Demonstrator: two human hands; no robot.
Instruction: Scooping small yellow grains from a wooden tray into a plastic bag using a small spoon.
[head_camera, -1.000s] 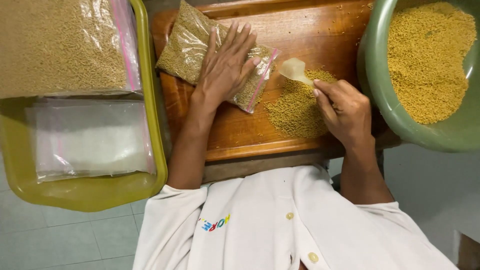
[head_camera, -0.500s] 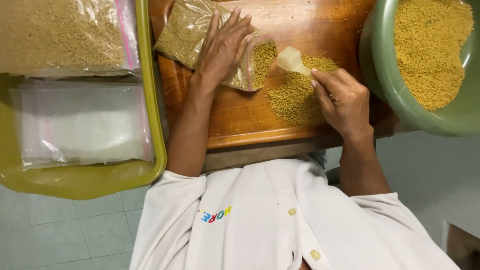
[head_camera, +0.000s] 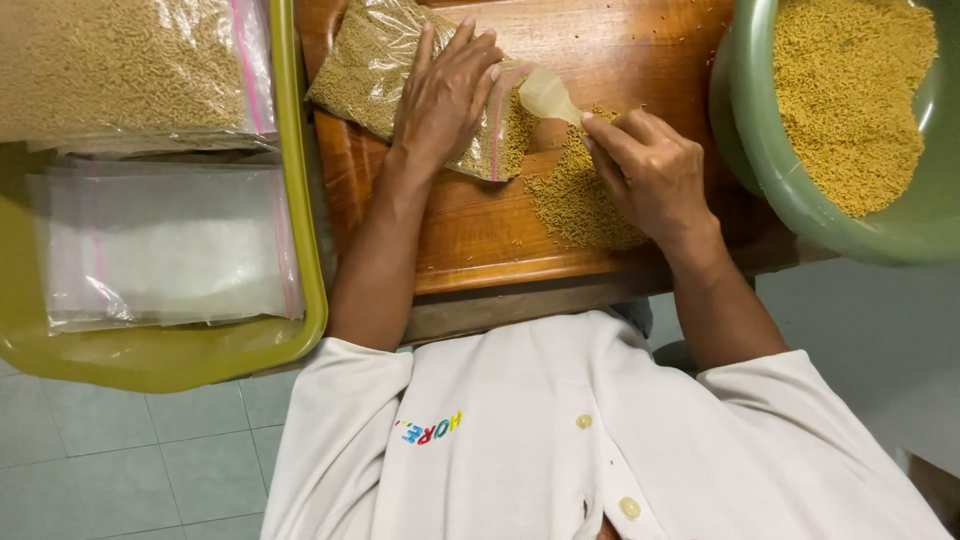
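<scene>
The left hand (head_camera: 445, 90) lay flat, fingers spread, on a grain-filled zip bag (head_camera: 375, 60); the right hand (head_camera: 645, 170) pinched a translucent scoop (head_camera: 548, 95) (over loose grain (head_camera: 580, 195)).

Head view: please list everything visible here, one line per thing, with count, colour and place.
Clear zip bag of yellow-brown grains: one, on the wooden board, under the left hand.
Loose grain pile: one, yellow-brown, on the board beside the bag mouth.
Small translucent plastic scoop: one, pale, at the bag mouth.
Brown wooden board: one, centre.
Green round plastic basin of grains: one, right.
Yellow-green plastic tray: one, left.
Filled grain bag: one, top of the tray.
Empty clear zip bags: a stack, in the tray.
White buttoned shirt: one, bottom.
Left hand: flat on the bag.
Right hand: grip on the scoop.
</scene>
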